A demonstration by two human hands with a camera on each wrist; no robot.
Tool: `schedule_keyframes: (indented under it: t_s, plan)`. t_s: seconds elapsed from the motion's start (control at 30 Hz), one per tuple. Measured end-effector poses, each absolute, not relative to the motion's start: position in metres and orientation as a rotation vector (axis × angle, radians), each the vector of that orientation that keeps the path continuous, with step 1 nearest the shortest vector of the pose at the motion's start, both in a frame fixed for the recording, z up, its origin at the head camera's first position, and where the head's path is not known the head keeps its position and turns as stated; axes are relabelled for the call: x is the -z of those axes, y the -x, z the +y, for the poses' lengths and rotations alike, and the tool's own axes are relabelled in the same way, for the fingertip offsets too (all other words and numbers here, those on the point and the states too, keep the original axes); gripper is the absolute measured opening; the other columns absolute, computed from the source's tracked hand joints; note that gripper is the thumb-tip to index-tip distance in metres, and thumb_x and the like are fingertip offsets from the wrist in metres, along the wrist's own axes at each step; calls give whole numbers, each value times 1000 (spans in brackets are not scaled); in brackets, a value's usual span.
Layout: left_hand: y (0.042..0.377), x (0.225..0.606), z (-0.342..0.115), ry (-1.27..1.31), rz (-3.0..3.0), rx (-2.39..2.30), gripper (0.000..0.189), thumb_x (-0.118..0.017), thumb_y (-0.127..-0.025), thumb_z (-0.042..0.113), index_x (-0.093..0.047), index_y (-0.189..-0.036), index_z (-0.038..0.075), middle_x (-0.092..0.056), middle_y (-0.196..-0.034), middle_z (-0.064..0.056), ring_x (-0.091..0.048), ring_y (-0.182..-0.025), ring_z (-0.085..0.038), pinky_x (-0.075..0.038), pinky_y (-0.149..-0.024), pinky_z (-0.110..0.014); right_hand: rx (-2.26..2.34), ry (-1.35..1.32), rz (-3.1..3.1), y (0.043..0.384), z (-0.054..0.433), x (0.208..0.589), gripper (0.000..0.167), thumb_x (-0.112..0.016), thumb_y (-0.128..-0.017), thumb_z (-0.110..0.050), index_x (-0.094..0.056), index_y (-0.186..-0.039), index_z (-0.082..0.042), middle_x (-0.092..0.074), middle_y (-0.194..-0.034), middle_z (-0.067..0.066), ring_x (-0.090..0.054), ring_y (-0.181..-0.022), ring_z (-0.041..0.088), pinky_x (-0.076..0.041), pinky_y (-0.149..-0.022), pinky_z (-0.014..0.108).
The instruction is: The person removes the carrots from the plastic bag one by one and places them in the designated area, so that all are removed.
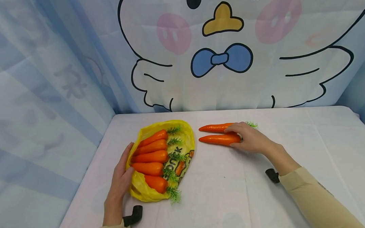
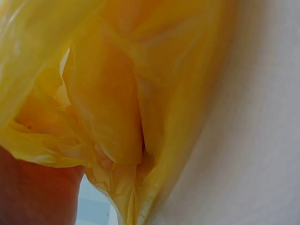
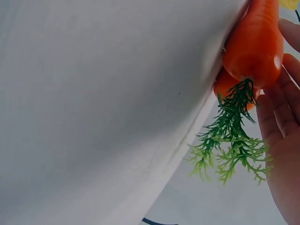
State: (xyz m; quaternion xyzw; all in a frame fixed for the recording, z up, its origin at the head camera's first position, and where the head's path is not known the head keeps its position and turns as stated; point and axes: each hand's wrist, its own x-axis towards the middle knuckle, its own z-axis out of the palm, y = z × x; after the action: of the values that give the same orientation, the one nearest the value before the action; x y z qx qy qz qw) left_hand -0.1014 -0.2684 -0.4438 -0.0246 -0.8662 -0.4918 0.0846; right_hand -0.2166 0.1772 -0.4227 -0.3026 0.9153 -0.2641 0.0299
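Observation:
A yellow plastic bag [image 1: 144, 193] with dark printing lies at the left of the table, gathered around several toy carrots [image 1: 150, 158] with green leafy tops. My left hand [image 1: 119, 181] grips its left edge, thumb over the rim. In the left wrist view the crumpled yellow bag [image 2: 108, 93] fills most of the picture and hides my fingertips. Right of the bag lie two more carrots side by side. My right hand [image 1: 251, 138] holds the nearer carrot [image 1: 217, 139] by its thick end, between thumb and fingers. The farther carrot [image 1: 215, 127] lies just behind it, partly covered by the hand.
A white cloth covers the table [image 1: 284, 204]. Behind it hangs a curtain [image 1: 224, 88] printed with a cartoon animal, and another blue curtain [image 1: 45, 116] runs along the left side. A black wrist mount [image 1: 272, 175] sits below my right wrist.

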Motion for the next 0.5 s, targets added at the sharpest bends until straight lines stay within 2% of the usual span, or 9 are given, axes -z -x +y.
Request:
schedule_keyframes:
  t_s: [0.5]
  plan:
    - [101,444,-269,75,-2577,1477,80,-42,-87,-6,-29,-161,20,-28,-164,-4,-22,-151,-25,-20,-119,-55,907,1055,2798,216,151,411,45,-79,-87,-16,-67,-129,-4,-63,-130,12,-52,-119,34,-45,-100,53]
